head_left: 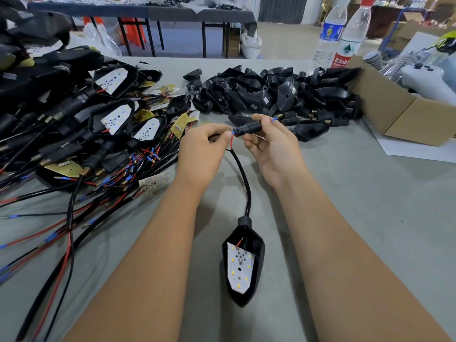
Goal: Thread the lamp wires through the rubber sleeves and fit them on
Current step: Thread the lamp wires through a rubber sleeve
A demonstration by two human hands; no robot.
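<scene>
We have only one view, from a wide-angle camera worn on the person's head. It looks forward and steeply down over both bare forearms at the grey cloth-covered counter [345, 193], close enough that the left hand [204, 149] and right hand [271, 146] sit near the centre. Its upper edge reaches a dark-topped metal-legged table [148, 13] well beyond.

Even, soft light falls across my grey table [345, 193], and my arms cast only faint shadows. The wide lens bends the edges; the far background is slightly soft, my hands sharp.
</scene>
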